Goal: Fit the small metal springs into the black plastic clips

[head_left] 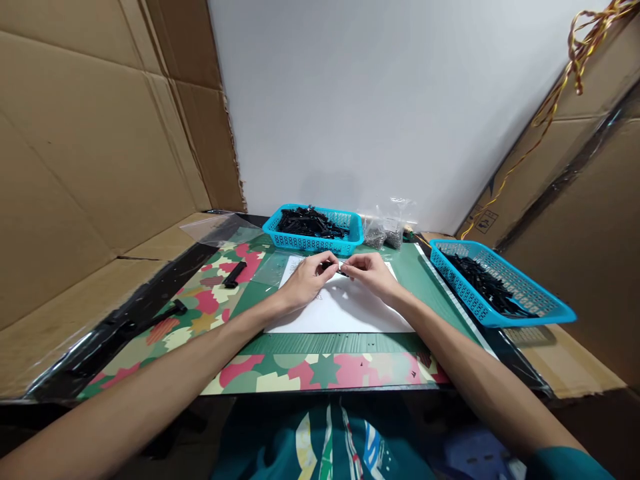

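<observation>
Above a white sheet of paper [350, 312], my left hand [309, 277] is closed, thumb and fingers pinching a small black plastic part [342, 272]. My right hand [374, 275] meets it from the other side, its fingertips pinched at the part's right end. Most of the part is hidden by the fingers, so its exact kind cannot be made out. Just beyond my hands is a blue basket [320, 245] heaped with black plastic pieces [307, 223].
At the right, another blue basket [555, 308] holds thin black pieces [487, 283]. Clear bags of tiny metal parts [385, 235] stand at the back. Black parts [235, 275] lie on the left of the patterned mat [285, 371]. Cardboard walls [90, 133] flank the table.
</observation>
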The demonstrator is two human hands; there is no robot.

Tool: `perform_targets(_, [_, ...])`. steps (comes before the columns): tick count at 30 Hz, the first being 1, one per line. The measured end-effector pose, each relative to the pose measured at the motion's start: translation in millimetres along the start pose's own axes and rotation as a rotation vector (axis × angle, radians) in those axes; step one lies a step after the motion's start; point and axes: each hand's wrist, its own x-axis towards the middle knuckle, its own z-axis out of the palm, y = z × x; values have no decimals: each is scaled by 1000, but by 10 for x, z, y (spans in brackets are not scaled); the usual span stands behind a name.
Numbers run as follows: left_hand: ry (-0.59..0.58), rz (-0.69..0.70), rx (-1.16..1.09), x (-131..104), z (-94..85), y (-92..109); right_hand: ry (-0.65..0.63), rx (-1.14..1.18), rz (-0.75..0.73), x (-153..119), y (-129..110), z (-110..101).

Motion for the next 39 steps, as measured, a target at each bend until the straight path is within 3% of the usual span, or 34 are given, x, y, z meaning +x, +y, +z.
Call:
perform_targets(8, [-42,-13,19,3,24,-50,50,76,36,9,-51,-14])
perform_targets(13, [-39,-20,218,-18,42,-50,108,-61,141,23,-32,-191])
perform_targets(18, [-126,51,385,-44,52,-89,101,-245,181,33,69,-281])
perform_targets(26, [-165,117,403,-74,60,-50,84,-386,111,29,66,-178])
perform_targets(33, [-155,88,398,-85,68,-31,142,-550,26,-9,27,-92])
perform_targets(39, [-168,91,408,-90,75,-22,149,-591,46,-14,-8,-74])
